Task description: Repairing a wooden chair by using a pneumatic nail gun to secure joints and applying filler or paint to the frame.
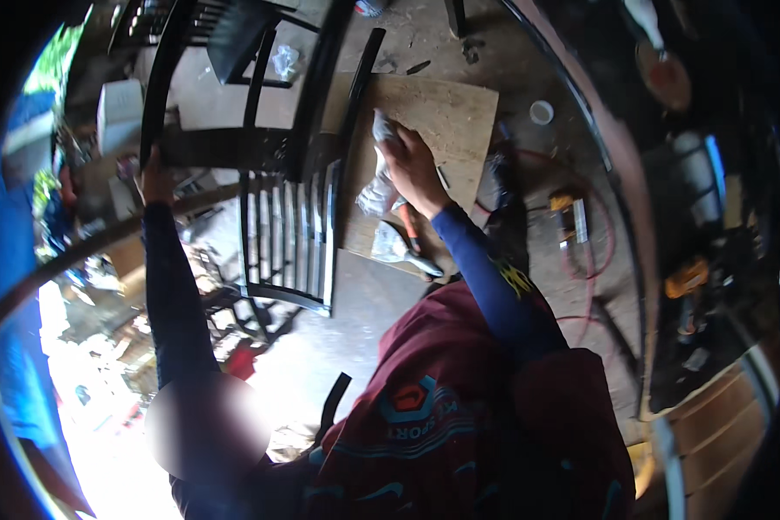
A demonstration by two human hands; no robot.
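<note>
A black chair frame (225, 149) with a slatted part (288, 234) stands tilted in front of me, to the left of centre. At its far left side, my left hand (155, 180) is closed around a black bar. My right hand (414, 169) grips a crumpled white rag (376, 192), which sticks out above and below the fingers. The rag is over a plywood board (459, 108), close beside the chair's right-hand bar. Lying on the board below the right hand are an orange-handled tool (409, 227) and a clear plastic bag (390, 243).
Another black chair (238, 43) stands at the back left. A white round lid (542, 111), a yellow power tool (563, 204) and a red hose (613, 234) lie on the floor to the right. Farther right is a yellow drill (686, 279). Scattered clutter fills the bright left side.
</note>
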